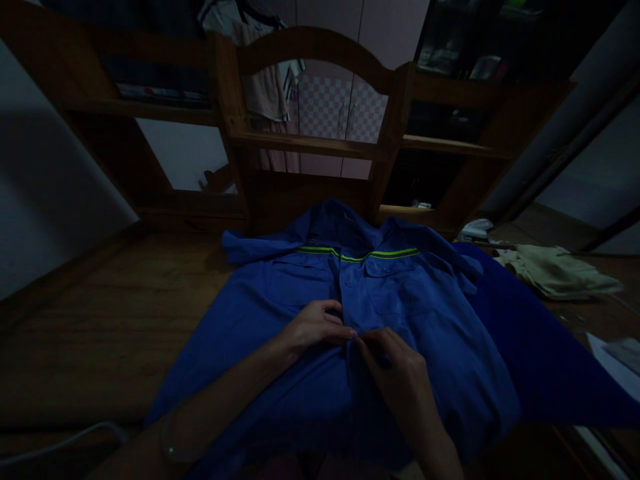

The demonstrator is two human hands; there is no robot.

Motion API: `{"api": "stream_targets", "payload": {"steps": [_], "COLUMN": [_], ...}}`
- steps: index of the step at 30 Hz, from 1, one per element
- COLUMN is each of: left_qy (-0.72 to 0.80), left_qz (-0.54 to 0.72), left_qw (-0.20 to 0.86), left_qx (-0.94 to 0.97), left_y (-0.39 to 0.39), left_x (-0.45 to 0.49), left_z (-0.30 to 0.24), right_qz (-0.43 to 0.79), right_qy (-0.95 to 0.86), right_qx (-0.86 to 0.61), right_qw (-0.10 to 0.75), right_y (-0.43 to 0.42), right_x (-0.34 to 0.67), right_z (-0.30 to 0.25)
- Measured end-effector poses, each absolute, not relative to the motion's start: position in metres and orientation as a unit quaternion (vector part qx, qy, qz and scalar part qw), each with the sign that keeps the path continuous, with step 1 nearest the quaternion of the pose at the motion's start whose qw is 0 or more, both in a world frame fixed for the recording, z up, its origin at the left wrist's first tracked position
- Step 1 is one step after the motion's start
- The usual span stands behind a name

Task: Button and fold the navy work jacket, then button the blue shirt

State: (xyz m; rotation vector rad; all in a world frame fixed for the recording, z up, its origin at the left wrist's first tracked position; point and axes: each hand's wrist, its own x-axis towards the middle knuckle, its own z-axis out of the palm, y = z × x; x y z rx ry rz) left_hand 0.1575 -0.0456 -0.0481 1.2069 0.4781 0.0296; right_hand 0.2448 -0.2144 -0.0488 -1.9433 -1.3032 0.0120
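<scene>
A blue work shirt (280, 300) with a yellow-green reflective stripe across the chest lies front-up on a wooden surface (110, 320). My left hand (317, 327) rests on the shirt's front placket, its fingers curled and pinching the fabric edge. My right hand (395, 363) meets it from the right, fingertips pinched on the same placket at mid-chest. What lies between the fingertips is too small and dark to make out. A band sits on my left wrist.
A wooden headboard with shelves (315, 140) stands behind the shirt, with clothes hanging above it. A folded pale green garment (555, 270) lies at the right. White papers (617, 363) sit near the right edge. A pale cable (60, 443) runs at the lower left.
</scene>
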Motion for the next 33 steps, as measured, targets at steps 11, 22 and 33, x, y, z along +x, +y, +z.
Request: {"api": "stream_targets", "payload": {"steps": [11, 22, 33], "left_qy": [0.241, 0.22, 0.157], "left_qz": [0.05, 0.064, 0.08], "left_qw": [0.781, 0.761, 0.717], "left_qx": [0.575, 0.607, 0.674], "left_y": [-0.049, -0.045, -0.053], "left_x": [0.158, 0.16, 0.162], "left_z": [-0.045, -0.058, -0.054], "right_qz": [-0.115, -0.014, 0.155], "right_qy": [-0.544, -0.563, -0.568], "right_qx": [-0.783, -0.793, -0.712], "right_qw": [0.279, 0.23, 0.382], "right_y": [-0.213, -0.203, -0.209], "right_x": [0.233, 0.247, 0.266], "right_z": [-0.045, -0.037, -0.037]}}
